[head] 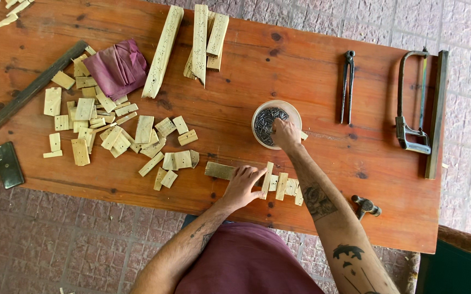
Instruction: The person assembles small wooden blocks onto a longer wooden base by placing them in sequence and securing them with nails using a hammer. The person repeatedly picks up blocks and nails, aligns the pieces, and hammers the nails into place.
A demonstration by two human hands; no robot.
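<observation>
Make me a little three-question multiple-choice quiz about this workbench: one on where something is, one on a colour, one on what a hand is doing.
1. Where does the phone lie?
A. At the table's left edge
B. Beside the hacksaw
C. Inside the bowl

2. What colour is the folded cloth?
A. Yellow
B. Purple
C. White

3. What is the right hand doing?
A. Gripping the hammer
B. Resting flat on the bare table
C. Reaching into the bowl of nails

Answers:
1. A: the dark phone sits near the left edge of the table, far from the hacksaw.
2. B: the cloth among the wood pieces is purple.
3. C: its fingertips are over the nails in the bowl, while the left hand presses on a row of small wood strips; the hammer lies untouched.
</observation>
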